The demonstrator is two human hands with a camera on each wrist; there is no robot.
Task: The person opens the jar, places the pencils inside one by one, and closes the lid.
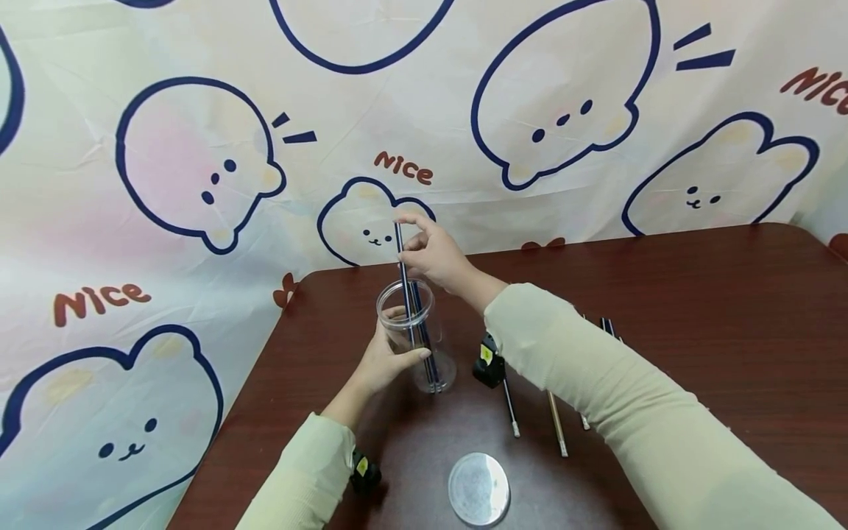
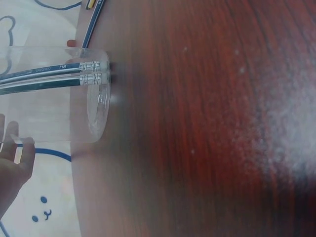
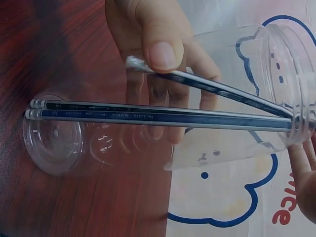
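Note:
In the head view a clear plastic jar (image 1: 440,335) stands upright on the table, with my left hand (image 1: 387,357) wrapped round its side, thumb in front. Two dark blue pencils (image 3: 148,114) lean inside it, eraser ends at the bottom. Above the rim my right hand (image 1: 430,254) pinches another dark pencil (image 1: 401,254) near its top. The lower part of that pencil is inside the jar, tilted, and its eraser end (image 3: 136,63) shows by the left thumb in the right wrist view, higher than the other two.
A round clear lid (image 1: 478,489) lies in front of the jar. Several pencils (image 1: 558,427) lie to the right, partly hidden by the right sleeve. Behind the brown table (image 1: 695,294) hangs a printed cloth (image 1: 530,213). Black boxes with yellow labels (image 1: 489,361) show at both cuffs.

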